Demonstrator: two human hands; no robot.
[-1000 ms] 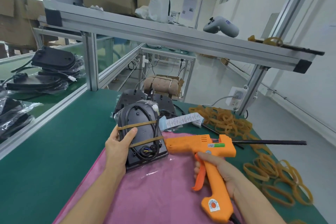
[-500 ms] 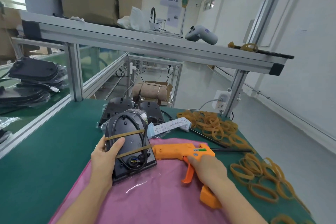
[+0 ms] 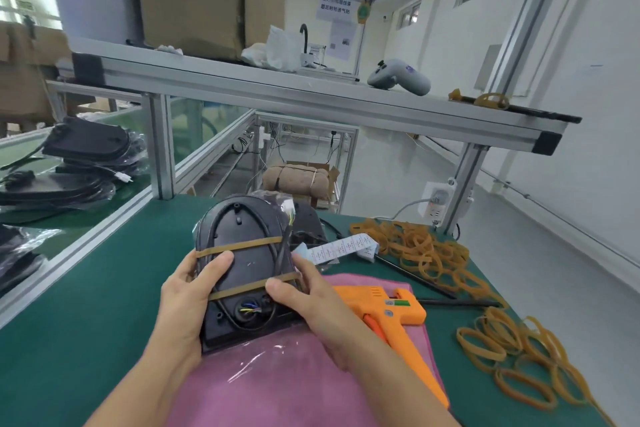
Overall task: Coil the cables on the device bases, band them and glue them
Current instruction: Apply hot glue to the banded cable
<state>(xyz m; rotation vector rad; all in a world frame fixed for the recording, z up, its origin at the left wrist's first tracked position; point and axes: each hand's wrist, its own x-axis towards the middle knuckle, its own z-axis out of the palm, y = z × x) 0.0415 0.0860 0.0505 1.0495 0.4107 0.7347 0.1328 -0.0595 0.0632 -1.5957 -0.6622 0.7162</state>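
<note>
Head view: the right hand (image 3: 322,308) has let go of the orange plastic glue gun (image 3: 388,312), now lying on the pink cloth (image 3: 284,388), and joins the left hand (image 3: 188,291) gripping the black oval banded device base (image 3: 247,270), raised above the cloth.

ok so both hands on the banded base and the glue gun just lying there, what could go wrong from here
1. The orange glue gun lies on the pink cloth right beside the right hand; if hot, its tip could mark the cloth or burn the wrist.
2. The cable end with the white connector sticks out loose past the upper rubber band and could snag as the device base is moved.
3. The left hand thumb presses near that band; a slip might shift the coil.
</note>
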